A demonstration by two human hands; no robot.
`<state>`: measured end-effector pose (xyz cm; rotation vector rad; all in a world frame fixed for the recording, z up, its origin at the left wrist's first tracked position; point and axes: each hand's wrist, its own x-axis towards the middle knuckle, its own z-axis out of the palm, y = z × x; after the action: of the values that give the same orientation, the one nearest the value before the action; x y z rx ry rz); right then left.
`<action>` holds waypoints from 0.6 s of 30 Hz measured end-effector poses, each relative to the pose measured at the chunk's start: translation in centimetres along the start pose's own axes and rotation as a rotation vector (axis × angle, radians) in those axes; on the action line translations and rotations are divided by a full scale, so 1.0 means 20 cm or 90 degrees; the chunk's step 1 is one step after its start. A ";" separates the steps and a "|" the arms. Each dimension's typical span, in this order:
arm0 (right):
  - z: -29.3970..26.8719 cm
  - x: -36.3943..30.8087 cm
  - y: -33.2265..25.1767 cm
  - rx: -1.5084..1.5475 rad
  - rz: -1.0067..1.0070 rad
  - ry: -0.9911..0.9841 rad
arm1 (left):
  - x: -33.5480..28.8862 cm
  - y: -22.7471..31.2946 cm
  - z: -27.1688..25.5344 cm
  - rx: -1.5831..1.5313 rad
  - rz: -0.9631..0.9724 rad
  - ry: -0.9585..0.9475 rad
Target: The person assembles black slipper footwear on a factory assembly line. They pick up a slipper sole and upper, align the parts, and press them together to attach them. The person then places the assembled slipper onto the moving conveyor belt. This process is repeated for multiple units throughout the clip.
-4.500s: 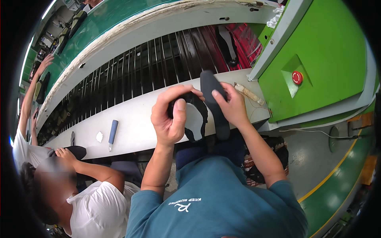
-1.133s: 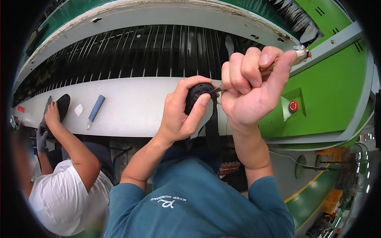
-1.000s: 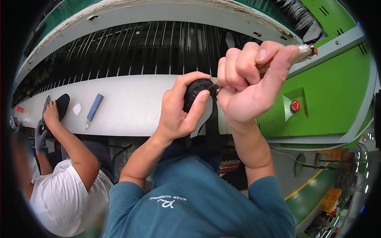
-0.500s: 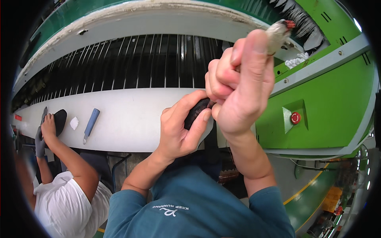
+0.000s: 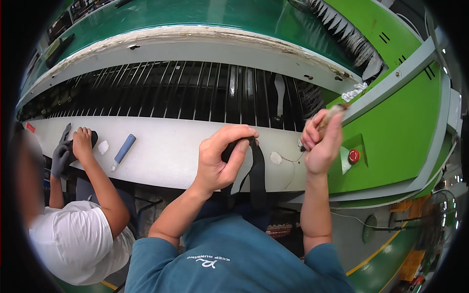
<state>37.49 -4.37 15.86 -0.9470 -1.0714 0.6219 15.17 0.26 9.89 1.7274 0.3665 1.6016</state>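
My left hand [image 5: 222, 158] is closed on a bendy black piece [image 5: 258, 178], thumb and fingers pinching its upper end. The piece hangs in a curve, with a pale grey face showing on one side; its exact kind I cannot tell. My right hand [image 5: 321, 144], apart from it at the right, is closed around a tool wrapped in whitish material [image 5: 331, 118] with a reddish-brown tip, partly hidden by the fingers. Between the hands, a small white round pad [image 5: 276, 157] lies on the white worktop [image 5: 171, 151], beside a thin cord.
A blue-handled knife [image 5: 124, 152] and a white scrap [image 5: 103, 147] lie left on the worktop. A co-worker's bare hand [image 5: 84, 142] and gloved hand [image 5: 59, 158] hold a dark piece there. Beyond are dark rollers, a green belt [image 5: 195, 19] and a red stop button [image 5: 353, 156].
My right hand has drawn away from the black piece, moving right and lower in view with the wrapped tool. My left hand keeps its hold. The view has shifted, showing more green belt.
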 end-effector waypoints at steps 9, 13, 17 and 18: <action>-0.67 -0.56 0.67 -1.013 0.045 -0.081 | -0.04 0.04 -0.02 -0.041 0.039 -0.009; -0.61 -0.56 0.62 -1.084 -0.060 -0.095 | -0.04 0.07 -0.05 -0.026 0.029 -0.058; -0.33 -0.43 0.50 -0.908 -0.067 -0.150 | -0.04 0.07 -0.03 -0.024 0.042 -0.068; -0.25 -0.41 0.50 -0.895 -0.051 -0.201 | -0.04 0.07 -0.02 -0.018 0.047 -0.062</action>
<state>39.18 -7.94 2.51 -2.0124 -1.8496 -0.1815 14.28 -1.07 10.21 1.8090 0.2347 1.5593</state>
